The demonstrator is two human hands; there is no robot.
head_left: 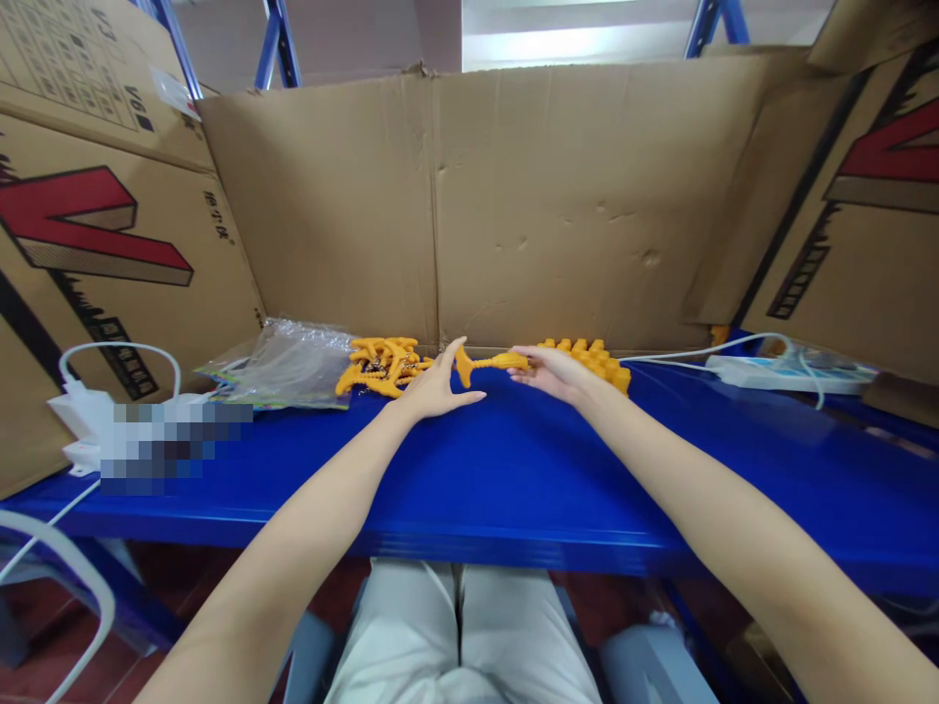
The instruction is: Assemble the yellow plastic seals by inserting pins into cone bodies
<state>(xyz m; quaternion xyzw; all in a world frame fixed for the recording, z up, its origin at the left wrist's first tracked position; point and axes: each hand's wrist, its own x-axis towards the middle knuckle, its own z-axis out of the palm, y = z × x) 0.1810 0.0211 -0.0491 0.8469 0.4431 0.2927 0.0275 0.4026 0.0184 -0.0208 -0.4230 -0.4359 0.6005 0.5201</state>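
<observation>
My right hand (547, 374) is closed around the right end of an orange T-shaped plastic piece (480, 363), whose narrow shaft points left above the blue table. Its crossbar end sits just beside my left hand (436, 384), which is open with thumb and fingers spread apart. Whether the left fingers touch the crossbar I cannot tell. Left of that hand lies a heap of orange curved handle-like pieces (382, 362), with small dark bits among them. Behind my right hand stand several orange knobbed pieces (598, 362) packed close together, partly hidden by the hand.
Clear plastic bags (293, 362) lie on the blue table (499, 469) at left, near a white device (92, 420) with a cable. A white power strip (784, 375) with cords lies at right. Cardboard (543, 205) walls the back, and large boxes (95, 235) flank the sides.
</observation>
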